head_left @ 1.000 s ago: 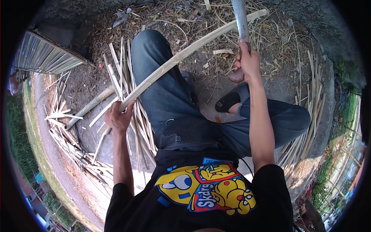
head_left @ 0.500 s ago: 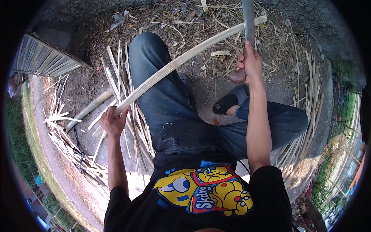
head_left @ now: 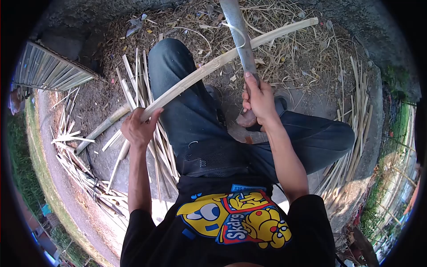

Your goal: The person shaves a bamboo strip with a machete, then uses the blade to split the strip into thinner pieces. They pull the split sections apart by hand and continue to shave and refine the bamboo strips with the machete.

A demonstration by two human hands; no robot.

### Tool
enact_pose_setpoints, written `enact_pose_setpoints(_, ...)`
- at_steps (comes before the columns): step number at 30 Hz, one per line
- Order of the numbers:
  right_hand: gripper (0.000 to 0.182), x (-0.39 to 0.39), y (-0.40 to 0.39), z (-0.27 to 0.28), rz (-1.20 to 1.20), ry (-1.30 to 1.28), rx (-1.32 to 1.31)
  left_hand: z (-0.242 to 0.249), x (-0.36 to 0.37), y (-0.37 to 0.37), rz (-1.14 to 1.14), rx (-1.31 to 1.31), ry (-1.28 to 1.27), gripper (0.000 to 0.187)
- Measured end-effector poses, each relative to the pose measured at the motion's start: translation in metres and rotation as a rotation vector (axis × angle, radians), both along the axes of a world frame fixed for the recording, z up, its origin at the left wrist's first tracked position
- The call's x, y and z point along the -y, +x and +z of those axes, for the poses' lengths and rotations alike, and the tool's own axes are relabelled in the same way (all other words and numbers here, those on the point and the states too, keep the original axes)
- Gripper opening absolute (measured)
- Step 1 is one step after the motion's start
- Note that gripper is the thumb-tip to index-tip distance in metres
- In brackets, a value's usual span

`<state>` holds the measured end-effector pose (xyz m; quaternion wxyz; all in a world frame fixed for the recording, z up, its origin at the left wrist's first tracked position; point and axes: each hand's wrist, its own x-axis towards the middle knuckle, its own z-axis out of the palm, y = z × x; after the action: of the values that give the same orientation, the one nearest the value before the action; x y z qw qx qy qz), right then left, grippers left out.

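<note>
A long pale bamboo strip (head_left: 195, 76) runs diagonally across my raised knee, its far end at the upper right. My left hand (head_left: 138, 129) is closed around its near end. A knife (head_left: 240, 40) with a broad grey blade and brown handle is in my right hand (head_left: 260, 100), fingers wrapped round the handle and the thumb near the blade's base. The blade crosses the strip beyond the knee, and a thin curled shaving hangs by it.
Split bamboo strips (head_left: 164, 151) lie beside my leg, with more strips (head_left: 356, 133) at the right. A bamboo pole (head_left: 104, 127) lies at the left near a slatted bamboo panel (head_left: 53, 66). Shavings (head_left: 289, 62) litter the ground ahead.
The knife and my right hand have moved left and toward me along the strip, and the blade now tilts left. My left hand and the strip have shifted slightly right and forward. A curled shaving shows at the blade.
</note>
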<state>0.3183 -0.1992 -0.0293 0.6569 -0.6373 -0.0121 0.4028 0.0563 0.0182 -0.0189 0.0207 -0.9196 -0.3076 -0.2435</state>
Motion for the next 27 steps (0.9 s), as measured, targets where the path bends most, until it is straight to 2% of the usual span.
enact_pose_setpoints(3,0.038,-0.001,0.005,0.006,0.034,0.006,0.008,-0.003,-0.003,-0.006,0.043,-0.057,-0.109,0.049)
enact_pose_setpoints(7,0.041,0.008,0.055,0.001,-0.163,-0.055,0.14,0.0,-0.012,-0.016,0.024,0.04,-0.08,0.05)
enact_pose_setpoints(9,0.041,0.0,0.027,0.005,-0.057,-0.082,0.137,0.008,0.005,0.01,0.055,-0.014,-0.095,0.052)
enact_pose_setpoints(11,0.042,-0.008,-0.025,0.005,0.158,-0.067,0.059,0.012,0.024,0.044,0.065,-0.099,-0.112,0.056)
enact_pose_setpoints(13,0.046,-0.014,-0.051,-0.005,0.343,-0.056,0.346,0.017,0.035,0.059,-0.031,-0.14,-0.12,0.055)
enact_pose_setpoints(15,0.045,-0.017,-0.045,-0.013,0.28,-0.023,0.323,0.017,0.03,0.051,-0.019,-0.107,-0.178,0.054)
enact_pose_setpoints(17,0.044,-0.012,-0.014,0.005,0.1,-0.048,0.219,0.021,0.024,0.04,-0.008,-0.075,-0.233,0.054)
enact_pose_setpoints(19,0.042,-0.006,0.015,0.011,-0.073,-0.031,0.213,0.03,0.021,0.032,0.129,-0.111,-0.283,0.053)
enact_pose_setpoints(21,0.041,-0.003,0.017,0.005,-0.1,-0.066,0.206,0.035,0.027,0.037,0.157,-0.129,-0.315,0.054)
enact_pose_setpoints(23,0.036,-0.005,-0.017,0.009,0.061,-0.038,0.173,0.034,0.038,0.053,0.152,-0.14,-0.319,0.055)
enact_pose_setpoints(25,0.036,-0.005,-0.044,-0.003,0.347,-0.132,0.495,0.033,0.04,0.059,0.136,-0.147,-0.315,0.057)
enact_pose_setpoints(26,0.038,-0.003,-0.045,-0.003,0.343,-0.132,0.652,0.033,0.039,0.055,0.123,-0.15,-0.322,0.058)
enact_pose_setpoints(27,0.038,-0.001,-0.038,-0.002,0.33,-0.13,0.65,0.032,0.035,0.049,0.11,-0.153,-0.328,0.059)
